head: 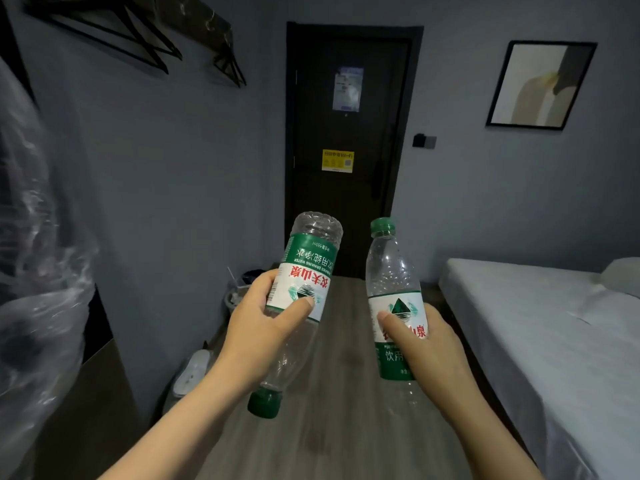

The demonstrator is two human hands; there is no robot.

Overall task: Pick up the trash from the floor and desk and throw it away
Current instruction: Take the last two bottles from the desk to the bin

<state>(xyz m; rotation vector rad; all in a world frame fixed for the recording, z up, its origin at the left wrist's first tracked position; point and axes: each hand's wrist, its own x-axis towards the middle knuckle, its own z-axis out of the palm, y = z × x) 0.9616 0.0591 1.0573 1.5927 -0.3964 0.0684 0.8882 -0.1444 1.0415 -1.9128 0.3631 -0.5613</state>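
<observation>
My left hand (258, 327) grips an empty clear plastic water bottle (304, 271) with a green and white label, held upside down so its green cap points toward me. My right hand (420, 344) holds a second empty bottle (393, 278) of the same kind, upright with its green cap on top. Both bottles are raised above the wooden floor (343, 438), side by side and apart. A small grey waste bin (235, 297) with rubbish in it stands on the floor by the left wall, just beyond my left hand.
A dark door (349, 133) closes the far end of the room. A bed with a white sheet (540, 334) fills the right side. Clear plastic wrap (38, 271) hangs at the left over a dark cabinet. White slippers (192, 372) lie by the left wall.
</observation>
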